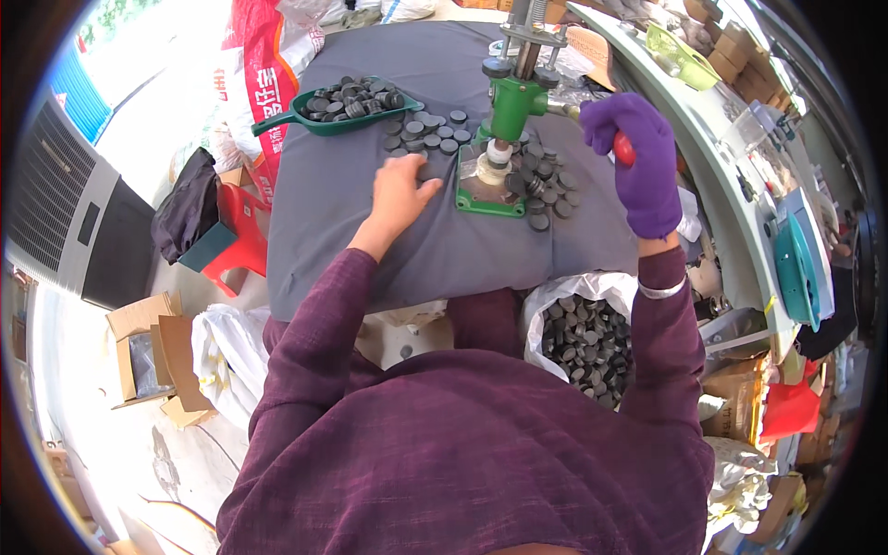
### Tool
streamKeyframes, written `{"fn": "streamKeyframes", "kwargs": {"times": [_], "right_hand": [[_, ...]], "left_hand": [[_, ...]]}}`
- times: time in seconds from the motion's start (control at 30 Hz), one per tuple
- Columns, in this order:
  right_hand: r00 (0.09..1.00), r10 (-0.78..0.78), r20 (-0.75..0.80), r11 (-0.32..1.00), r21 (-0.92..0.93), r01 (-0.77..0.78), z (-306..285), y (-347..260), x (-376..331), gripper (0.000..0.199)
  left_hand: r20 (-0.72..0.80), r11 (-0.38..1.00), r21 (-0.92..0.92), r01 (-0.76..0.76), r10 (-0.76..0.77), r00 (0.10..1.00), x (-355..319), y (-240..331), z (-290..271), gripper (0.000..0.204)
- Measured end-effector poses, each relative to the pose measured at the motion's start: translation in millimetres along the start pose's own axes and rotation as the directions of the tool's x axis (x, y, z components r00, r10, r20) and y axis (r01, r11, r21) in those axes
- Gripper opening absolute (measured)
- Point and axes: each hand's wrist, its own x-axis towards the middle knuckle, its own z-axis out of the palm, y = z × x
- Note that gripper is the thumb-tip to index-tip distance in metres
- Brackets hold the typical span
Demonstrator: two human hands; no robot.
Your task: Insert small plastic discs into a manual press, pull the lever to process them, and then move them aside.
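Note:
My right hand [631, 157], in a purple knit glove, is closed around the red-knobbed lever [624, 148] of a green hand press [509, 111]. The press stands on the grey-covered table, its green base plate [493, 205] toward me. Beneath its ram is a pale round die [493, 166]. My bare left hand [402, 196] rests on the cloth to the left of the press, thumb apart from the fingers. Its fingertips reach the near edge of a group of loose dark grey discs [432, 141]. More discs [552, 190] lie heaped right of the press.
A green scoop [322, 120] full of discs lies at the table's far left. Below the table's front edge, a white sack [536, 333] holds many more. A red stool [242, 236] and an air cooler [79, 208] stand left; a cluttered shelf [731, 199] runs along the right.

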Motion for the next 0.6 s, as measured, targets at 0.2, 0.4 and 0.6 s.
{"fn": "streamKeyframes", "kwargs": {"times": [0.2,0.4,0.6], "right_hand": [[0.999,-0.032,-0.014,0.998,0.051,0.032,2.0,3.9,12.6,0.037],[0.999,-0.039,-0.015,0.998,-0.048,0.038,-0.4,0.3,7.1,0.037],[0.998,-0.062,0.013,0.993,-0.103,0.063,18.1,17.9,-37.4,0.025]], "left_hand": [[-0.02,0.99,-0.138,-0.034,0.032,0.999,17.3,36.9,44.1,0.04],[0.016,0.989,-0.125,0.082,-0.08,0.997,32.5,60.3,68.5,0.041],[-0.013,0.98,-0.179,0.083,-0.087,0.996,35.6,54.0,66.6,0.046]]}}
